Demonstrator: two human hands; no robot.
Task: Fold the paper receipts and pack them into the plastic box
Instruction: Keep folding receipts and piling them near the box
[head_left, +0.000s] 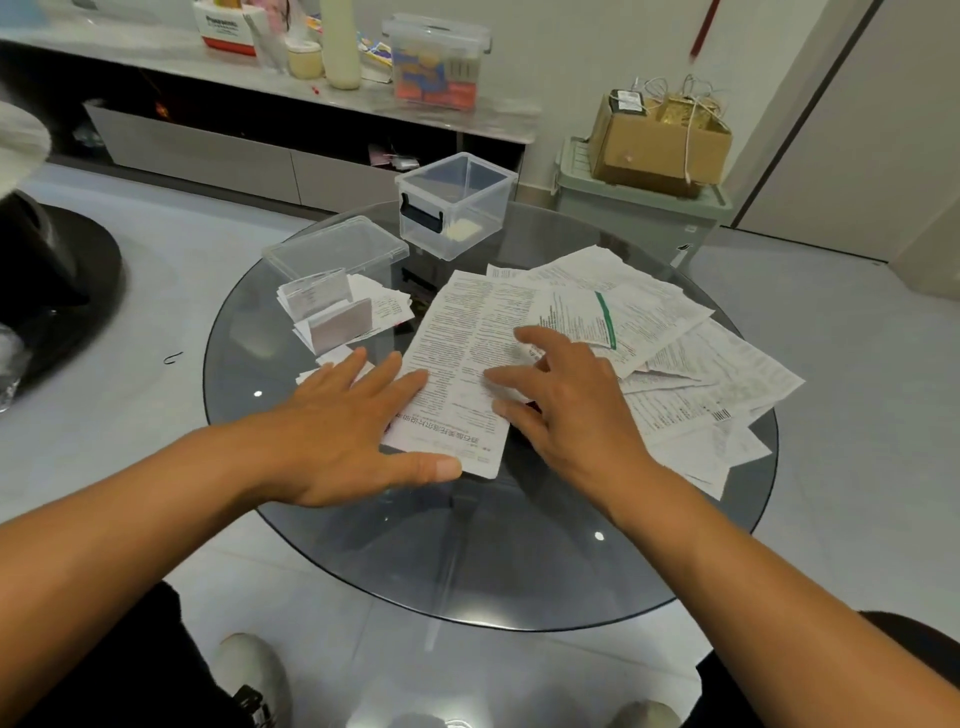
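Both hands flat, fingers straight: left hand (353, 431) and right hand (566, 400) press the long sheet (462, 353) onto the glass bench (467, 561)
Thin, limp, likely slippery on glass; I'd pinch its near edge to fold; plastic box (337, 254) waits just behind

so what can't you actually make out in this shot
Head view only:
- Print on the top sheet: too small and blurred; partly covered by the left hand and right hand.
- Lower papers in the pile: hidden by overlapping sheets.
- Pale item in the open box: blurred.

Both hands (358, 431) (571, 410) flat, fingers spread
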